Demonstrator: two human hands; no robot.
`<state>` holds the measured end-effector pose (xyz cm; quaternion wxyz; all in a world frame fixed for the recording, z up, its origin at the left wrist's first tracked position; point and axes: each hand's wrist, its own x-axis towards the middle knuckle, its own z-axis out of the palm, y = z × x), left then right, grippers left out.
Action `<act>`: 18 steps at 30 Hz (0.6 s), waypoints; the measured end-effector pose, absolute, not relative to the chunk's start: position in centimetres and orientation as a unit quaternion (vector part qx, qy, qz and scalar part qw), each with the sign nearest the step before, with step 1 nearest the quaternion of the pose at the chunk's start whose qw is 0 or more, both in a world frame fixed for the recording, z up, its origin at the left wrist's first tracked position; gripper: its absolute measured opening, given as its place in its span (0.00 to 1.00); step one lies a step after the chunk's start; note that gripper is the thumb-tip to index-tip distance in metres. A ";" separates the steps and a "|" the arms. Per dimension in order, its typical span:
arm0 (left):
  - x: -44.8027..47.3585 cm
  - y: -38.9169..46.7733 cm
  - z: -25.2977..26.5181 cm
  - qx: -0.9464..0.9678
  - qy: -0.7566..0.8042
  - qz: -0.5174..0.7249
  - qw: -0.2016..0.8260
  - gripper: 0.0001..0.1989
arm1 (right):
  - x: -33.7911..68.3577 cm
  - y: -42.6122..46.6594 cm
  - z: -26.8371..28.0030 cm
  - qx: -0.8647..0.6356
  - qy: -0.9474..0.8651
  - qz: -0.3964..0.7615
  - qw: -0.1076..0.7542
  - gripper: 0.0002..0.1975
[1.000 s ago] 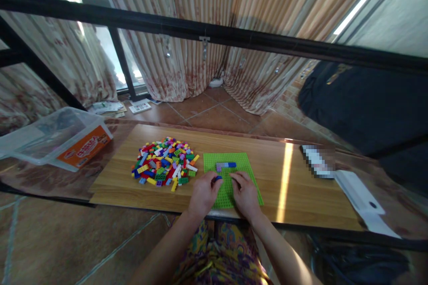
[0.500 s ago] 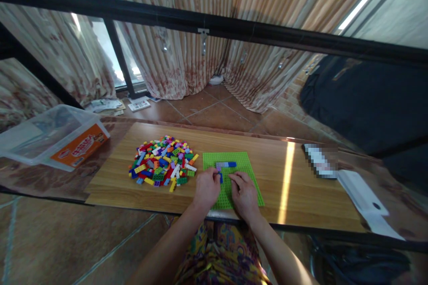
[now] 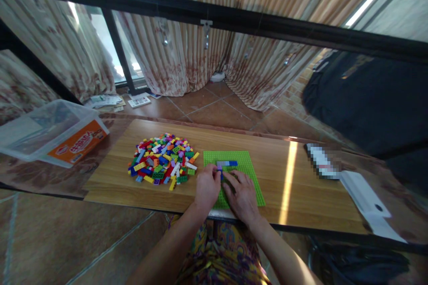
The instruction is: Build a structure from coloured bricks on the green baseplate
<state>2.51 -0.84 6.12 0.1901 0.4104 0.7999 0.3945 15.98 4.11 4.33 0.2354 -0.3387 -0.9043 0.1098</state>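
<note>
A green studded baseplate [image 3: 252, 189] lies on the wooden board in front of me. On its upper part a row of grey, light blue and blue bricks [image 3: 227, 163] is attached, with a purple brick [image 3: 219, 167] at its left end. My left hand [image 3: 207, 185] is closed at the plate's left side, thumb and fingertips pinching a blue brick [image 3: 221, 174] just below the purple one. Whether that brick is pressed onto the studs I cannot tell. My right hand [image 3: 243, 193] rests over the plate's right half, fingers apart and holding nothing, its thumb pointing toward the blue brick.
A heap of mixed toy bricks [image 3: 163, 158] lies left of the plate. At the far left stands a clear plastic box [image 3: 60, 131] with an orange label. To the right are a blurred phone [image 3: 321, 160] and a white object [image 3: 364, 196]. A black rail [image 3: 234, 13] crosses above.
My right hand's fingers have opened from a pinch, and its thumb has moved left toward the blue brick. My left hand stays at the brick. The view has shifted slightly.
</note>
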 end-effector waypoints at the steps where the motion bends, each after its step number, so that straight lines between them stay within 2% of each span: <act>1: 2.5 -0.8 6.1 0.407 0.801 0.394 0.193 0.05 | 16.0 4.1 4.3 -0.336 -0.906 0.110 0.233 0.17; 8: 2.2 -0.3 6.7 0.374 0.809 0.398 0.221 0.04 | 15.9 4.1 4.1 -0.327 -0.914 0.095 0.222 0.16; 13: 1.2 0.6 7.2 0.308 0.793 0.402 0.339 0.02 | 15.8 4.0 4.1 -0.327 -0.916 0.080 0.219 0.16; 18: 0.6 1.5 7.0 0.299 0.791 0.380 0.374 0.02 | 15.8 4.0 4.3 -0.328 -0.920 0.070 0.205 0.16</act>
